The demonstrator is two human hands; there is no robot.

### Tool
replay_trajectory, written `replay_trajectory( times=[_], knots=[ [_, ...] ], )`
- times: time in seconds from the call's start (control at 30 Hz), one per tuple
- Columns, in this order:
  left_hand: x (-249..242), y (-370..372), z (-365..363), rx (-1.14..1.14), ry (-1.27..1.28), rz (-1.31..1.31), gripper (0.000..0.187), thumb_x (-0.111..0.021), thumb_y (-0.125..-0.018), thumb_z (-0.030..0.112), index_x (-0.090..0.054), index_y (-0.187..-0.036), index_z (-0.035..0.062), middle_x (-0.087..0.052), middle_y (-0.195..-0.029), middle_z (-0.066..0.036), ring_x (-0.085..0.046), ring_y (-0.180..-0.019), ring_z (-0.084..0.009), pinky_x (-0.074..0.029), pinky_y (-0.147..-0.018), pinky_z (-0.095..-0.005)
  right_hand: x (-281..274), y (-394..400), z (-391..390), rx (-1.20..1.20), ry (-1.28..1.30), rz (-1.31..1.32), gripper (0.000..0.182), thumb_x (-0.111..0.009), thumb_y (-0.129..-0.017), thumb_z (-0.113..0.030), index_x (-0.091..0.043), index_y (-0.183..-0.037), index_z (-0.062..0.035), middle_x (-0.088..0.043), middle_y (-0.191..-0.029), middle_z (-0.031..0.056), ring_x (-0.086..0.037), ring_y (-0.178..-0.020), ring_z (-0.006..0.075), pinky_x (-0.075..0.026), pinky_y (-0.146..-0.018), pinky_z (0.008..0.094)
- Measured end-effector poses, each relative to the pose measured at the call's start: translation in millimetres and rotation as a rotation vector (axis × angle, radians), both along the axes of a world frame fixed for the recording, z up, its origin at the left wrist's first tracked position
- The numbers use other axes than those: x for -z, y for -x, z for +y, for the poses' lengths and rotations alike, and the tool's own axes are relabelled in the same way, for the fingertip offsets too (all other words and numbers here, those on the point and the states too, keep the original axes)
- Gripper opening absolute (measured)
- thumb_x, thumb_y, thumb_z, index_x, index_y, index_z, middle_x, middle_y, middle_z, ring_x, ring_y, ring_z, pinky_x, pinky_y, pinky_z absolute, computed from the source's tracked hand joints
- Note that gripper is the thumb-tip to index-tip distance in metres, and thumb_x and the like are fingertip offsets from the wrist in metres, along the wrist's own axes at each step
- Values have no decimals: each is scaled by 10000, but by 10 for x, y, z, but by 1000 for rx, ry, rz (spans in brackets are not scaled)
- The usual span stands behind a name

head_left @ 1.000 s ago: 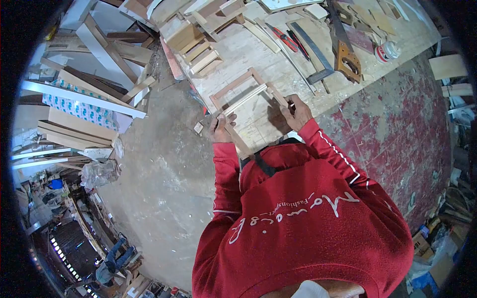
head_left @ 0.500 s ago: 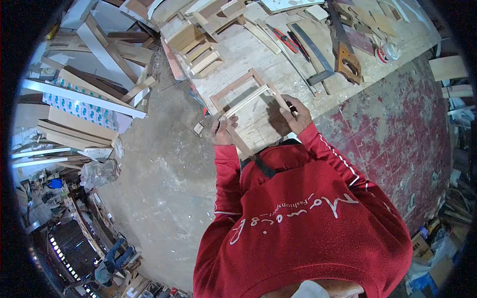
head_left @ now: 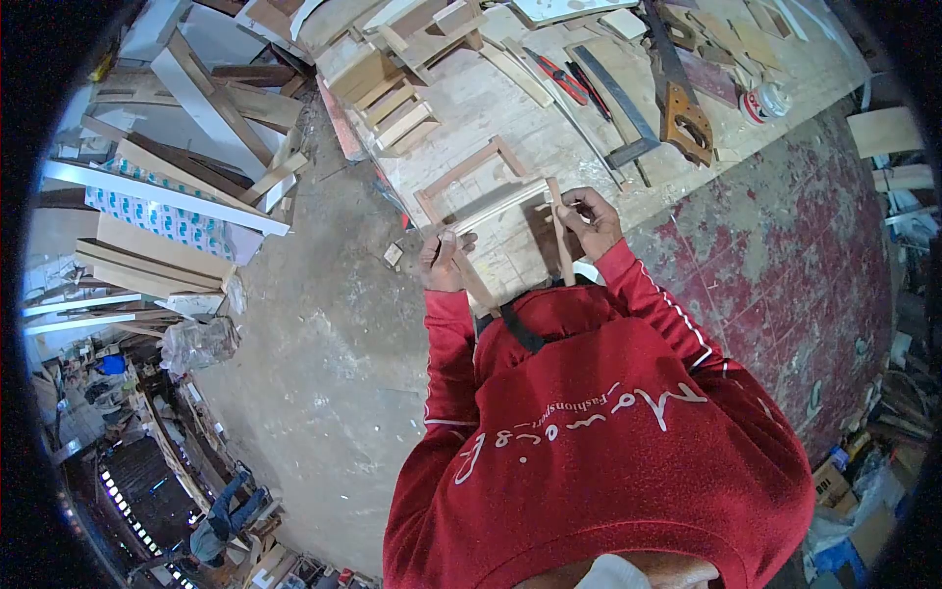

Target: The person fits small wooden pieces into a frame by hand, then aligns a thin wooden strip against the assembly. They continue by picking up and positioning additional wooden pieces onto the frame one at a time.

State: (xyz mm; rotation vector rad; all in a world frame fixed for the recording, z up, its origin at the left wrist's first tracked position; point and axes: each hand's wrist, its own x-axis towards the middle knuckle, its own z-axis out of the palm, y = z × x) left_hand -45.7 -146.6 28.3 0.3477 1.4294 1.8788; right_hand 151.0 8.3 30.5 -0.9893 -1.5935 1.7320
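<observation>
While both hands work at the near edge of the workbench (head_left: 471,93), the head view shows them holding an open wooden frame (head_left: 502,207) by its opposite sides. The left hand (head_left: 445,259) is closed on the left side piece (head_left: 477,281); the right hand (head_left: 591,224) grips the right side piece (head_left: 562,245) narrowly, thumb against fingers. Just beyond, a U-shaped wooden assembly (head_left: 461,180) lies on the workbench. Farther right on it are a red-handled tool (head_left: 563,79), a carpenter's square (head_left: 639,137), a handsaw (head_left: 689,126) and, near its right edge, a labelled jar (head_left: 765,102).
</observation>
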Motion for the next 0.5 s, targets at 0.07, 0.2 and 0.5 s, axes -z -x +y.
replay_trajectory(
  times=[0.07, 0.2, 0.5],
  knots=[
    [42, 6, -3, 36, -6, 3, 229, -540, -857, 184, -552, -1001, 6, -607, -885, -93, -625, -753, -225, -496, -645, -317, -27, 23, -4, 34, -110, 73, 297, -589, -766, -19, -554, -1059, -59, -578, -872, 27, -538, -818, 104, -442, -741, 236],
    [82, -14, 14, 0, -9, -26, 236, -539, -861, 184, -547, -1022, 10, -608, -889, -93, -624, -759, -230, -502, -668, -333, -175, 11, 23, 32, -123, 23, 363, -576, -784, -20, -541, -1142, -68, -584, -910, 39, -540, -840, 120, -444, -754, 241],
    [33, -7, 27, 54, -10, 1, 264, -533, -869, 196, -533, -1053, 6, -610, -922, -104, -623, -762, -224, -494, -678, -323, -245, 31, 55, 40, -106, 72, 355, -521, -809, 14, -555, -1155, -54, -545, -900, 31, -499, -786, 99, -407, -698, 205]
  ],
)
